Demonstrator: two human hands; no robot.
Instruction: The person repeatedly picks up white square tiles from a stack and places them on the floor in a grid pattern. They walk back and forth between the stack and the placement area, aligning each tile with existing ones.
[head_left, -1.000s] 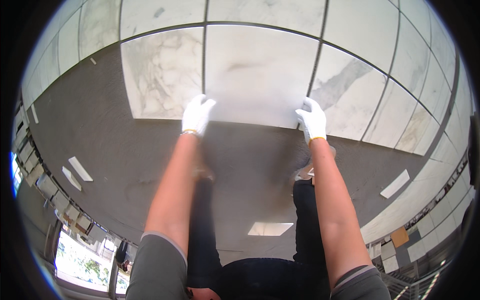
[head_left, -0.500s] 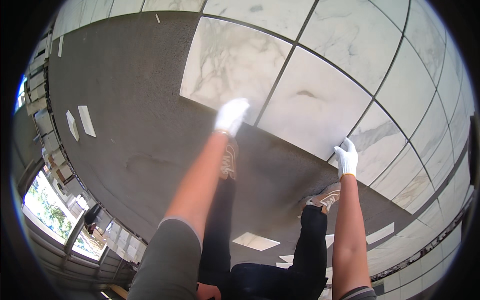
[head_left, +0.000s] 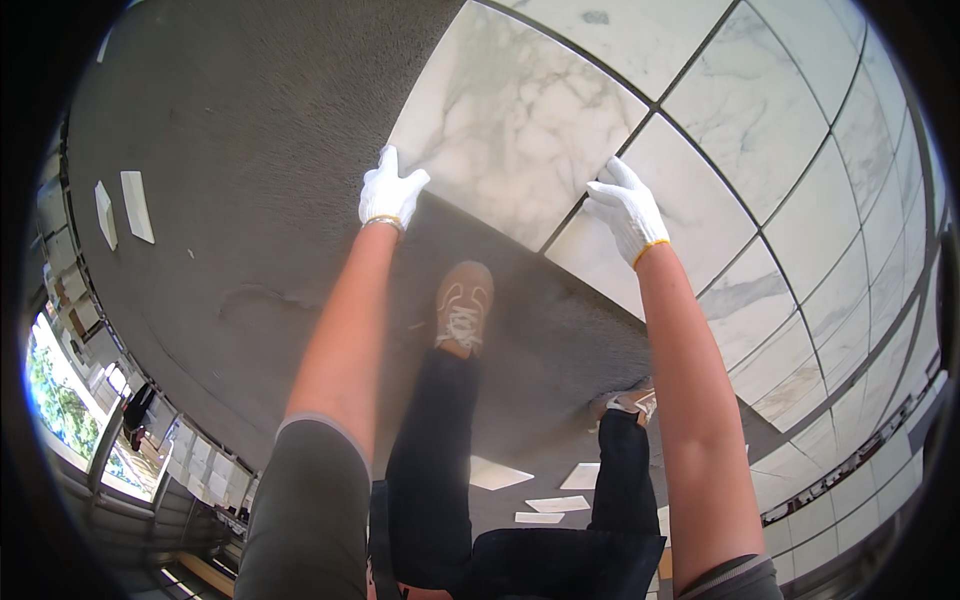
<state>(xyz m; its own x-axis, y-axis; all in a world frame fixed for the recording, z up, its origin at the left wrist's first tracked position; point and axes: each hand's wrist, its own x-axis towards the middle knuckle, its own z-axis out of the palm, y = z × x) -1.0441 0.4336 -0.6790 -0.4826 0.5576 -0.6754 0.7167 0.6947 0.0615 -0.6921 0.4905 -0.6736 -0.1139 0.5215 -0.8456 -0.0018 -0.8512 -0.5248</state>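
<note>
A white marbled square tile (head_left: 525,120) lies at the near left end of the laid tiles, on grey mortar. My left hand (head_left: 390,190), in a white knit glove, is at its near left corner. The thumb and fingers are spread around that corner. My right hand (head_left: 627,208), gloved alike, rests at the joint between this tile and the neighbouring marbled tile (head_left: 690,190). Its fingers are stretched out along the joint, the thumb apart. Neither hand lifts anything.
Grey mortar bed (head_left: 240,150) spreads to the left. Two narrow white strips (head_left: 138,207) lie on it. Near my feet are several white tile pieces (head_left: 500,473). My left shoe (head_left: 464,300) stands just in front of the tile edge. More laid tiles (head_left: 750,75) run away to the right.
My left hand has moved left to the end tile's near left corner. My right hand has shifted left to the joint beside that tile. The view has moved leftward.
</note>
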